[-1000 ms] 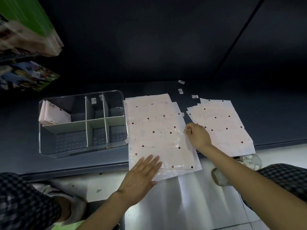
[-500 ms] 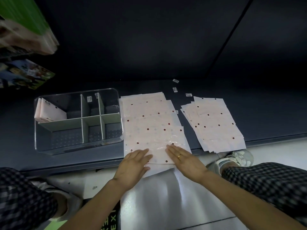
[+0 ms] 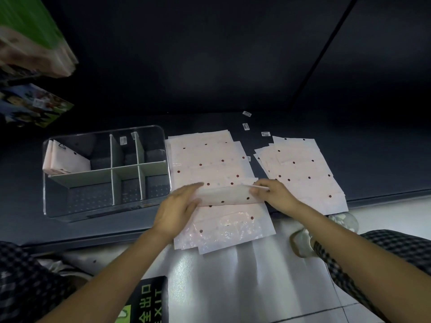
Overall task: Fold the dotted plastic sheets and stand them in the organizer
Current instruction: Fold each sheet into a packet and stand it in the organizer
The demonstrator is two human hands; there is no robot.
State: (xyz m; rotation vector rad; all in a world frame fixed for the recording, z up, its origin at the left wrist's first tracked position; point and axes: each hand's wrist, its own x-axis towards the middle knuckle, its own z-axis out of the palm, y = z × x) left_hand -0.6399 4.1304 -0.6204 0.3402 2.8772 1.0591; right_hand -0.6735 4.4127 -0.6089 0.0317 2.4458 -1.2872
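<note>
- Head view, far left: the organizer (image 3: 106, 173) is sitting on the dark shelf (image 3: 373, 159), with folded sheets (image 3: 66, 159) already leaning upright in its back-left compartment; the other compartments look bare.
- Just right of it, the near stack (image 3: 221, 231) of dotted sheets is lying flat, its near end overhanging the shelf edge.
- The left hand (image 3: 177, 210) is gripping the left end of the top sheet (image 3: 224, 194), fingers curled over the rolled-up fold.
- That sheet is being folded across the stack, its long axis running left to right between the two hands, so the fold is travelling away from the person.
- The right hand (image 3: 271, 193) is pinching the sheet's right end at the raised edge.
- Judging from this, the left hand is the nearer one to the organizer, so it is likely carrying the folded sheet leftward next.
- Far right, a second stack (image 3: 307, 173) is waiting, well apart from both hands.
</note>
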